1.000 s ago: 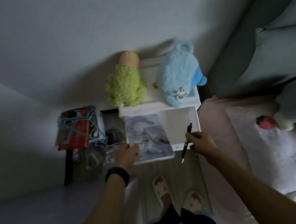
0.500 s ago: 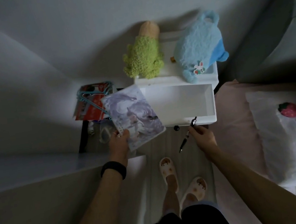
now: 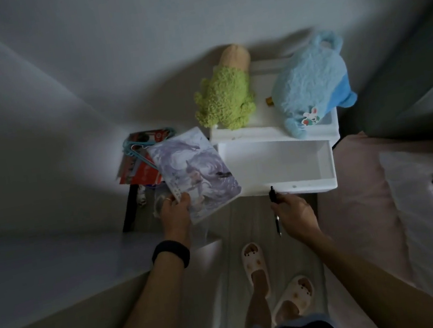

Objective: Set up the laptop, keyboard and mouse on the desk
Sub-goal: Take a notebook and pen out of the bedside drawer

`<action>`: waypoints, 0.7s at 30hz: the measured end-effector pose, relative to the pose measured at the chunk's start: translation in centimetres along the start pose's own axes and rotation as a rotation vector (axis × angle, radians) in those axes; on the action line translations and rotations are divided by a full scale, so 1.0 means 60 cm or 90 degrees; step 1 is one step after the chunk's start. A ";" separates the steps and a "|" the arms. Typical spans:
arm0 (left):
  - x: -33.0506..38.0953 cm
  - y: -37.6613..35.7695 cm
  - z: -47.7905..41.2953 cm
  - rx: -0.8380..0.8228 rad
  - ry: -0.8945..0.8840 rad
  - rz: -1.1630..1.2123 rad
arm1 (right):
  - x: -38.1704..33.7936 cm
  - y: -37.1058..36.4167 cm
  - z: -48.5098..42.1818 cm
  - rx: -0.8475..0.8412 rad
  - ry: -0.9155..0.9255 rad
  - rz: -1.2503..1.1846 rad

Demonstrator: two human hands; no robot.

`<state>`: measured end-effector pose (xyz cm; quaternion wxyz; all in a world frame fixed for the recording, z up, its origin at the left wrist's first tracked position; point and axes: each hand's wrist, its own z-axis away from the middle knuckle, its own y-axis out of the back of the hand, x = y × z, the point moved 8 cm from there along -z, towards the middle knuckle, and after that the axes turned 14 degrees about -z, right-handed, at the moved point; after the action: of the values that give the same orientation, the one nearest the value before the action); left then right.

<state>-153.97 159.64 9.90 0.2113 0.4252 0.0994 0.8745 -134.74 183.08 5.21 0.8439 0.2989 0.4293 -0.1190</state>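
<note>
No laptop, keyboard or mouse is in view. My left hand (image 3: 175,212) grips the lower corner of an illustrated pale purple book (image 3: 195,174), held out to the left of an open white drawer (image 3: 277,167). My right hand (image 3: 296,213) holds a black pen (image 3: 275,212) just in front of the drawer's front edge. The drawer looks bare inside. A black band sits on my left wrist.
A green plush (image 3: 225,100) and a blue plush (image 3: 310,82) sit on the white bedside cabinet (image 3: 269,128). A red packet with teal hangers (image 3: 141,158) lies left of it. A pink bed with pillow (image 3: 424,189) lies right. A pale surface (image 3: 55,261) spreads at left.
My left hand lifted the book out of the drawer and swung it left. My right hand with the pen drew back slightly from the drawer. The camera shifted.
</note>
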 end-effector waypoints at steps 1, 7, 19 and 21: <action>0.001 0.000 -0.003 0.002 0.003 -0.002 | -0.018 0.001 -0.007 0.013 0.052 0.016; -0.006 0.009 -0.028 0.021 0.003 -0.008 | -0.082 0.023 -0.077 0.042 0.102 0.053; -0.004 -0.010 -0.061 0.026 0.031 -0.031 | 0.037 0.019 -0.115 0.292 -0.290 -0.775; -0.005 -0.016 -0.066 0.018 0.030 -0.037 | 0.032 0.018 -0.126 0.285 -0.294 -0.819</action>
<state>-156.64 160.35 6.89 0.2277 0.4041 0.1291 0.8764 -138.05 188.65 0.69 0.5941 0.1197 0.2966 -0.7381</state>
